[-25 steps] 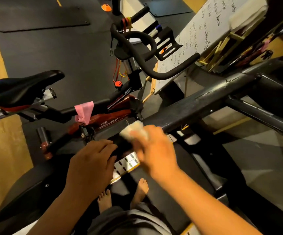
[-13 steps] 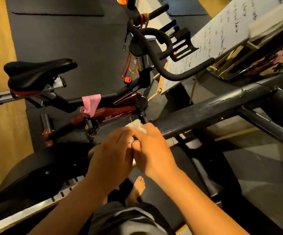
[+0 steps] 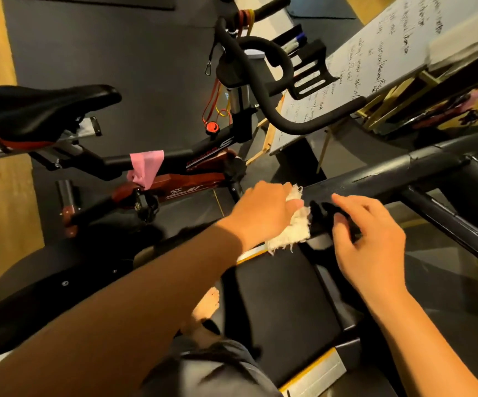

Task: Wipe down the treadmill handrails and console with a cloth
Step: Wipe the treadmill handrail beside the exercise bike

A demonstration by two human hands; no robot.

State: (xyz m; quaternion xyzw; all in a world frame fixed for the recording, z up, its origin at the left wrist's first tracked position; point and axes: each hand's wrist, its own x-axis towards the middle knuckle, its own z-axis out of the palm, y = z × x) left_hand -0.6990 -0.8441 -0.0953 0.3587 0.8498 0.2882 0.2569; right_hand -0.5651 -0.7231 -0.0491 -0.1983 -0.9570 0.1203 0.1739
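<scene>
A frayed white cloth (image 3: 292, 227) is wrapped over the near end of the black treadmill handrail (image 3: 375, 181), which runs up to the right. My left hand (image 3: 263, 213) grips the cloth against the rail's end. My right hand (image 3: 369, 236) hovers just right of the cloth, over the rail, fingers loosely bent and holding nothing. The treadmill belt (image 3: 277, 305) lies below both hands. The console is out of view.
A black and red exercise bike (image 3: 174, 173) with a saddle (image 3: 46, 107), a pink rag (image 3: 146, 167) and curved handlebars (image 3: 275, 104) stands close on the left. A whiteboard (image 3: 375, 61) with writing leans at upper right. My bare feet (image 3: 207, 305) stand beside the belt.
The cloth has passed from my right hand to my left. My right hand has let go and moved right along the rail. The view has shifted closer.
</scene>
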